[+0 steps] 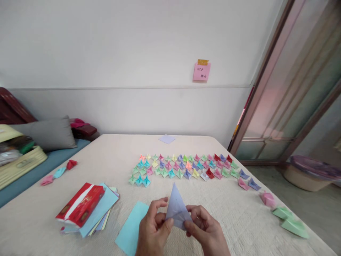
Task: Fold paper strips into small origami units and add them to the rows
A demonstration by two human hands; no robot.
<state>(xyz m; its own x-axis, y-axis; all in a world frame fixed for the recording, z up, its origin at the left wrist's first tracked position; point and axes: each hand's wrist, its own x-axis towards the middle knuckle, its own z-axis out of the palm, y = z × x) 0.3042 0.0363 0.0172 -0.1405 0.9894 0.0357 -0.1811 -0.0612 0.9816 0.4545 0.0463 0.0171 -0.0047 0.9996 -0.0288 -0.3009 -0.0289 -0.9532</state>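
Note:
A lavender sheet of folded paper (176,205), shaped to a tall point at the top, is held up over the table's near side. My left hand (155,227) pinches its lower left corner between thumb and fingers. On the lower right corner, my right hand (205,227) has a like grip, thumb in front. Crease lines show near the paper's bottom edge. Under and beside my left hand lies a light blue paper sheet (130,227), partly covered by the hand.
Several rows of small folded paper boats (171,173) stand beyond my hands. To the left, a red tissue pack (81,204) rests on stacked coloured paper (102,209). Larger green paper boats (294,227) line the right edge. A lavender sheet (167,138) lies at the back.

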